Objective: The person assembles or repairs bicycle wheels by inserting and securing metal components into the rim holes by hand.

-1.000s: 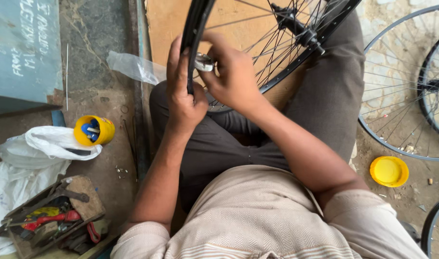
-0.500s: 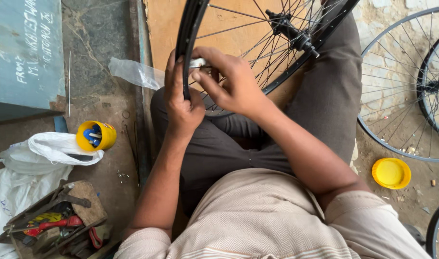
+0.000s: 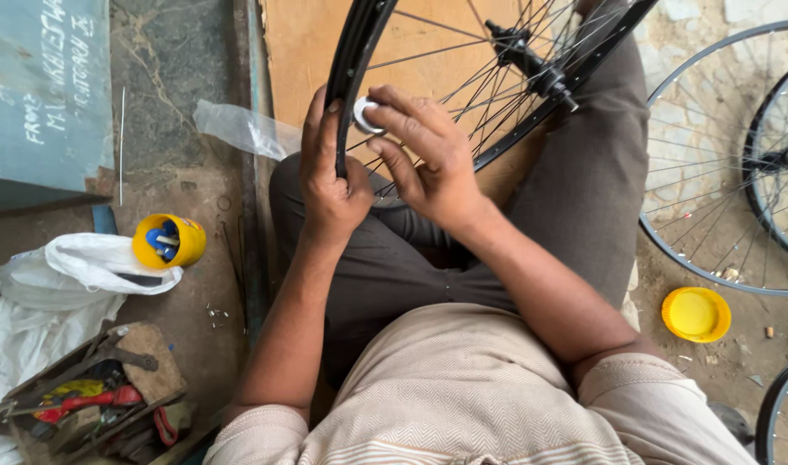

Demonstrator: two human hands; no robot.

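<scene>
A black bicycle wheel rim [image 3: 357,52] with thin spokes and a dark hub [image 3: 532,65] rests over my lap. My left hand [image 3: 329,181] is wrapped around the rim's lower left edge. My right hand [image 3: 424,155] pinches a small round silver tool [image 3: 364,114] against the inside of the rim, right beside my left fingers. What the tool touches on the rim is hidden by my fingers.
A yellow cup [image 3: 168,242] with small blue and metal parts stands on the floor at left, beside white plastic bags [image 3: 75,267]. A box of hand tools [image 3: 88,400] lies at lower left. More wheels [image 3: 730,164] and a yellow lid [image 3: 695,314] lie at right.
My right hand has shifted slightly along the rim with the silver tool. The wheel appears turned a little, the hub moving left in view. My left hand keeps its grip.
</scene>
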